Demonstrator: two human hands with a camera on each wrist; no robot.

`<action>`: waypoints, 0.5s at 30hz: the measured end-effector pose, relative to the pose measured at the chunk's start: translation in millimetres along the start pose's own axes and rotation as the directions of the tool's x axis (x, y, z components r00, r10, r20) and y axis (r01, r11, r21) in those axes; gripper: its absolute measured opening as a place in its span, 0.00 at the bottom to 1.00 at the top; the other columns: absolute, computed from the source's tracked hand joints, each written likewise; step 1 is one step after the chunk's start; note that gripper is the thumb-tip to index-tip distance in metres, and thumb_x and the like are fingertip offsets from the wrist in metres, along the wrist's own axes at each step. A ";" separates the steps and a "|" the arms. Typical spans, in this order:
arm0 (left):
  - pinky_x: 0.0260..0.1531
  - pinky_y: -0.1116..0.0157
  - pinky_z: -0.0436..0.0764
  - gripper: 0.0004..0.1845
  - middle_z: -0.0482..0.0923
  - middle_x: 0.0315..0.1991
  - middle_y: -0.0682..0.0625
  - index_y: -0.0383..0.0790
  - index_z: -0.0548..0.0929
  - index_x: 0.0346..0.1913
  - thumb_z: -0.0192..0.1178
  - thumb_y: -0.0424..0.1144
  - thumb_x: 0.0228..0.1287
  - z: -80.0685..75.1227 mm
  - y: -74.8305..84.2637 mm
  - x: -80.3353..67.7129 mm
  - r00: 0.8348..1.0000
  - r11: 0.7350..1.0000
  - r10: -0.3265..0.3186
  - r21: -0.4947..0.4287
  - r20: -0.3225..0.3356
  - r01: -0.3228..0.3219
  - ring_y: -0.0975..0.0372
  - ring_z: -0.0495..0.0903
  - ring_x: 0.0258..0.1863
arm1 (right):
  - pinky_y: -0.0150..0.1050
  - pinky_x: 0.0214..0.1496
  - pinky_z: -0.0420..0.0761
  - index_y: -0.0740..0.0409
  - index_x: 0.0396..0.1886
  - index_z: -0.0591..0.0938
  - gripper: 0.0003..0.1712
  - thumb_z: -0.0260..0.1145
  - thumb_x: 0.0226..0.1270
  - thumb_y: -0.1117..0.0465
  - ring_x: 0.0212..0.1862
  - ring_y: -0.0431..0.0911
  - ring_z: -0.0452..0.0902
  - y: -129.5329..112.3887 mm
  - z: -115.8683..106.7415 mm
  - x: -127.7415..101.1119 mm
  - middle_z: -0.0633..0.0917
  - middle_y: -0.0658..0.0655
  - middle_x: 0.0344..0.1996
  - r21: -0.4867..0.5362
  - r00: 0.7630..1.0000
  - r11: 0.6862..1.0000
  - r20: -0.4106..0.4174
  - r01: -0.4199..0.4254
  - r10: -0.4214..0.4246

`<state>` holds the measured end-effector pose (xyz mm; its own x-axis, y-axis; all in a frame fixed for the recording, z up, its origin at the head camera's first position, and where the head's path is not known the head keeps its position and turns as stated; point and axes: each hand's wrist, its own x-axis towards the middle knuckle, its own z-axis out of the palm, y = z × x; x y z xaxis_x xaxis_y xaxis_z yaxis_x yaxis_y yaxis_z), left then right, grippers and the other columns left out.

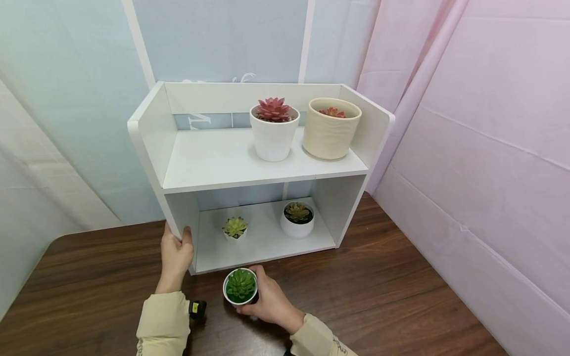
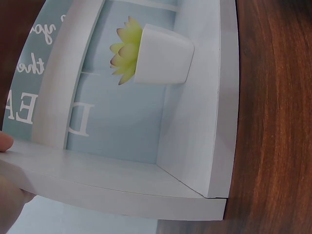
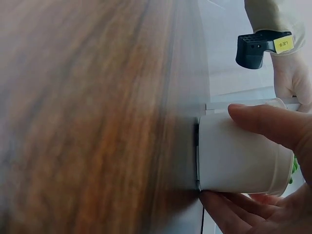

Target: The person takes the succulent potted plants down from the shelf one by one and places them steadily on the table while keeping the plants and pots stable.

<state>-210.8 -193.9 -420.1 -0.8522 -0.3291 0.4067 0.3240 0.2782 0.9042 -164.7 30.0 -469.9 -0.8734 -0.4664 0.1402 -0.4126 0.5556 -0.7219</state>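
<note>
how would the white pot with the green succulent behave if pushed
The white pot seems stiff, since its wall shows no dent where the right hand grips it. Its smooth side might be slippery, and its round form could roll if tipped.

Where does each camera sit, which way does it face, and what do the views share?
Head: worn on the head, facing forward and down at the white shelf; left hand, right hand and both sleeves show.
Left wrist: on that wrist, facing the shelf's lower compartment, picture turned sideways; part of the left hand shows at the left edge.
Right wrist: on that wrist, low over the table, facing the held white pot; both hands show.
Shared: head and left wrist both see the yellow-green succulent.
</note>
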 end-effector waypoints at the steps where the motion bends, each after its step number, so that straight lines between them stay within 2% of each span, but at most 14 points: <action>1: 0.61 0.36 0.60 0.26 0.64 0.65 0.29 0.28 0.58 0.69 0.44 0.24 0.69 0.1 0.2 0.0 1.000 1.000 0.002 0.000 0.001 -0.002 0.38 0.61 0.67 | 0.38 0.51 0.77 0.57 0.56 0.66 0.44 0.82 0.41 0.57 0.50 0.47 0.78 -0.1 -0.5 0.0 0.81 0.57 0.51 -0.006 1.000 1.000 0.000 0.003 -0.003; 5: 0.61 0.35 0.60 0.26 0.64 0.65 0.29 0.28 0.58 0.69 0.44 0.24 0.69 -0.1 0.6 0.0 1.000 1.000 0.003 0.010 0.000 -0.003 0.38 0.61 0.67 | 0.41 0.53 0.77 0.58 0.62 0.65 0.48 0.82 0.41 0.58 0.53 0.50 0.77 -1.5 -4.3 -1.2 0.80 0.58 0.54 -0.014 1.000 1.000 0.022 -0.006 0.007; 11: 0.61 0.37 0.61 0.27 0.63 0.66 0.31 0.31 0.57 0.71 0.43 0.26 0.70 -1.0 -0.2 -0.2 1.000 1.000 0.001 0.011 0.005 -0.001 0.40 0.61 0.67 | 0.47 0.57 0.76 0.60 0.68 0.61 0.56 0.82 0.41 0.54 0.57 0.53 0.75 -3.9 -13.0 -3.7 0.77 0.60 0.58 -0.019 0.995 0.997 0.074 -0.070 0.071; 15: 0.61 0.37 0.61 0.27 0.63 0.67 0.31 0.31 0.56 0.71 0.43 0.26 0.70 -0.8 -0.1 -0.7 1.000 1.000 -0.001 0.007 0.008 0.001 0.41 0.61 0.67 | 0.43 0.54 0.78 0.60 0.69 0.61 0.57 0.82 0.41 0.54 0.54 0.51 0.77 -4.8 -20.0 -5.9 0.77 0.60 0.57 0.016 0.992 0.997 0.096 -0.079 0.077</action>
<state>-209.9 -194.5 -420.4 -0.8559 -0.3223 0.4043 0.3201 0.2837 0.9039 -162.7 43.8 -453.7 -0.8737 -0.4861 0.0182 -0.3379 0.5795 -0.7416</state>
